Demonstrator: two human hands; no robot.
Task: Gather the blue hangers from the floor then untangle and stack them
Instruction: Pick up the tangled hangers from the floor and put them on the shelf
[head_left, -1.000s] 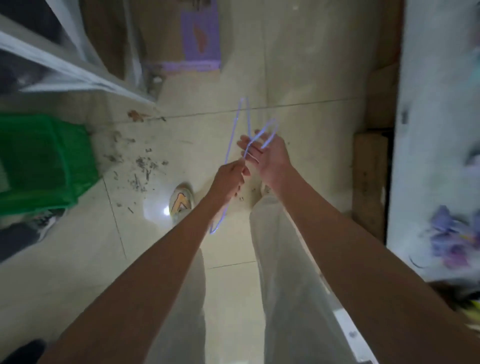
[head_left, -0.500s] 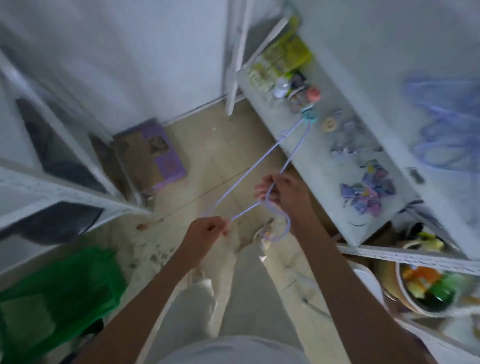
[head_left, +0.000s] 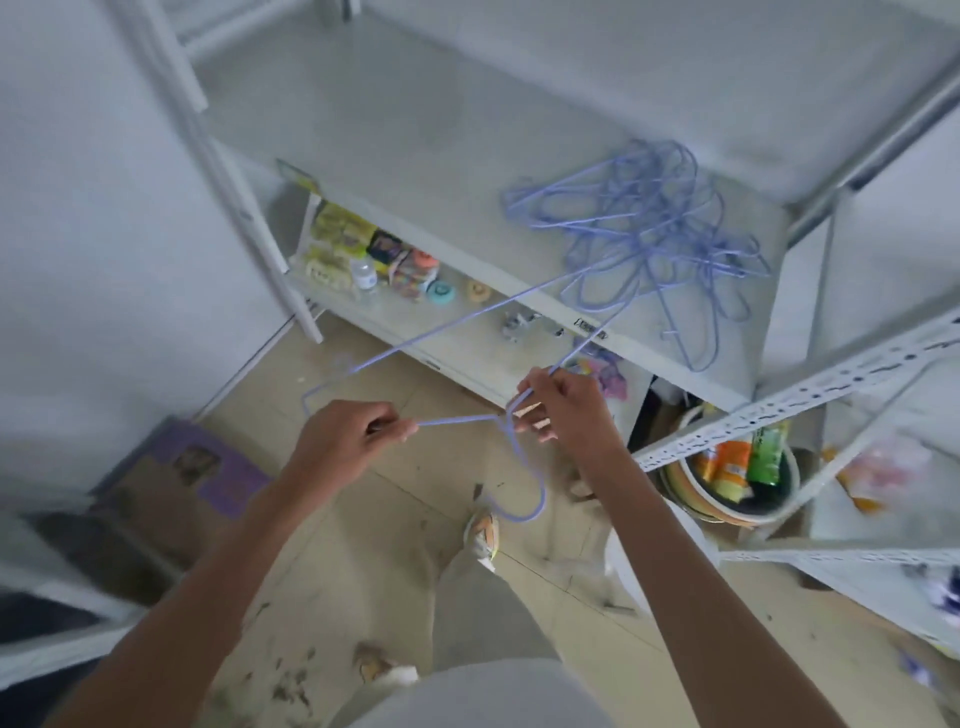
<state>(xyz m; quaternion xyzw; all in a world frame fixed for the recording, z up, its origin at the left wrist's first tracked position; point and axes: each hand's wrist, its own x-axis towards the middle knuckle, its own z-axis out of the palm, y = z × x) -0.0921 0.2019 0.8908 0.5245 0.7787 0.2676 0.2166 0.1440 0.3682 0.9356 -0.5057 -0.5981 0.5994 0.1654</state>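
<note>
Left hand (head_left: 349, 438) pinched one arm of thin blue wire hanger (head_left: 441, 332); right hand (head_left: 563, 402) gripped its neck, hook dangling. Best carried level and laid flat onto tangled blue hanger pile (head_left: 654, 234) on white metal shelf (head_left: 415, 130), hooks aligned.

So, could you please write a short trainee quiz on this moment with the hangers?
1. True or false: both hands grip the held hanger.
2. Where does the tangled pile of blue hangers lie? A) on the floor B) on the white shelf C) in the bucket
3. Which way does the held hanger's hook point?

Key
1. True: the left hand and the right hand both hold its wire.
2. B
3. Downward, toward the floor.
</note>
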